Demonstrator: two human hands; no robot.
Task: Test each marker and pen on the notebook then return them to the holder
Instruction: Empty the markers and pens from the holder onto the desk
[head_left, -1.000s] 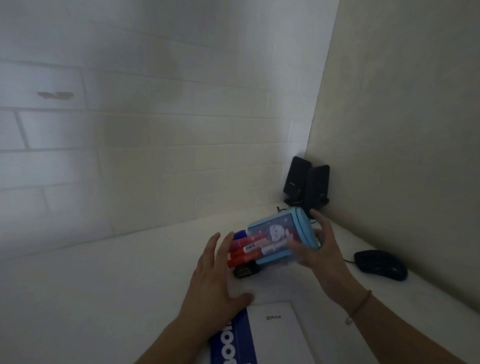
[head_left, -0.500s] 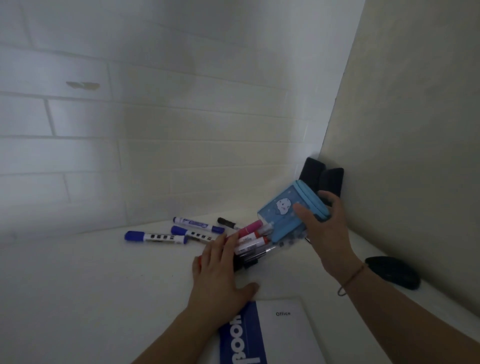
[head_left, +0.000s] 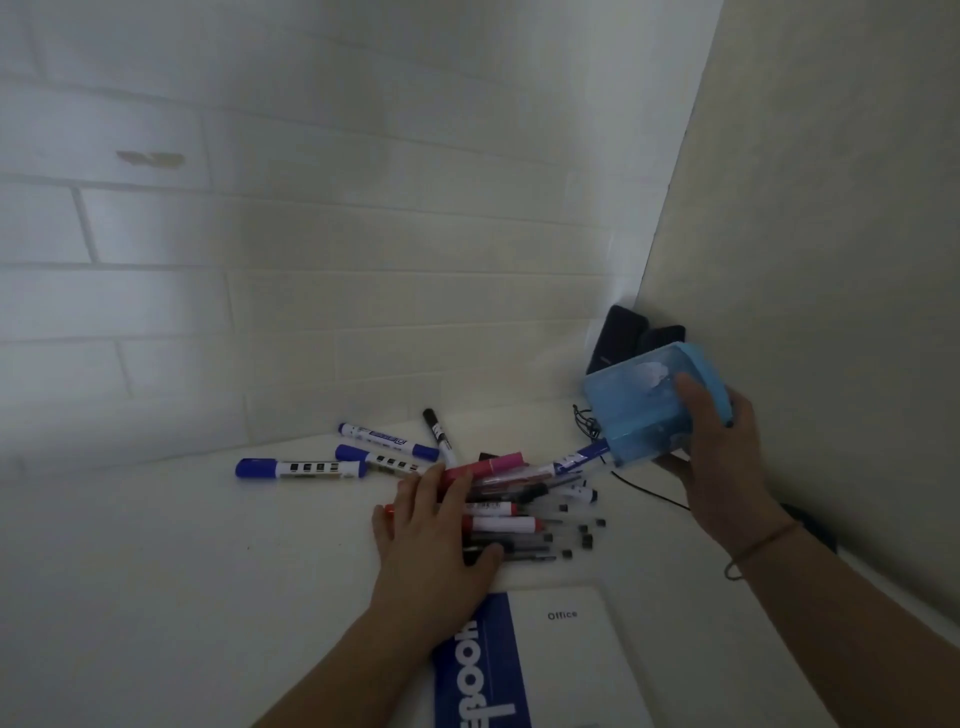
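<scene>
My right hand (head_left: 711, 452) grips the translucent blue holder (head_left: 644, 405), tipped with its mouth down and to the left above the white desk (head_left: 208, 571). A blue marker (head_left: 579, 459) still sticks out of its mouth. A pile of markers and pens (head_left: 519, 514) lies spilled on the desk. My left hand (head_left: 434, 540) rests flat on the pile's left side with fingers spread. Three blue markers (head_left: 301, 467) and a black one (head_left: 439, 436) lie further left and back. The closed white and blue notebook (head_left: 530, 665) lies nearest me.
Two black speakers (head_left: 623, 332) stand in the corner behind the holder, with a black cable (head_left: 649, 491) trailing over the desk. A dark mouse (head_left: 810, 525) is partly hidden behind my right forearm. Walls close in at the back and right.
My right hand has lifted and tipped the holder further, and most pens and markers have slid out onto the desk. My left hand stays on the growing pile.
</scene>
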